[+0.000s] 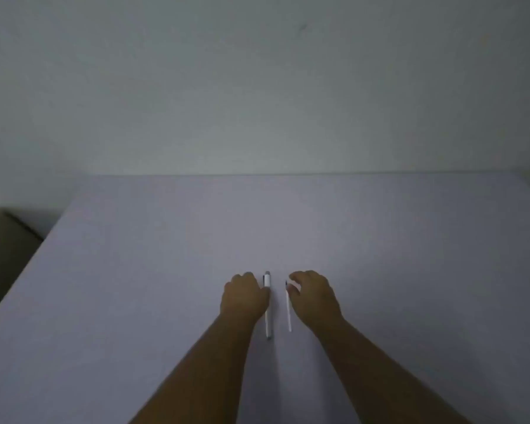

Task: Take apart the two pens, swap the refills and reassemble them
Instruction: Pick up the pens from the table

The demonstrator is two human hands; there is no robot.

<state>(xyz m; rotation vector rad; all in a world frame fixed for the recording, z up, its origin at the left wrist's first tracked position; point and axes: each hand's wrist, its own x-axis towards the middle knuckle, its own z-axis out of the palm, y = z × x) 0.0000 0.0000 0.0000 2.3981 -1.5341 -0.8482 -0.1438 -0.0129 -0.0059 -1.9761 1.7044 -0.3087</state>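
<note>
Just two pens (267,304) (288,310), two hands (244,298) (315,296).

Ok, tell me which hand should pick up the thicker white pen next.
Left hand: it already rests against the thicker pen. The right hand sits by the thinner pen.

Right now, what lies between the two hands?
Head view: a thick white pen beside the left hand, a thin white pen by the right hand, bare table between.

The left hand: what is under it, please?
Under the left hand lies the middle of a white pen on the table; both pen ends show. Whether fingers grip it is hidden.
</note>
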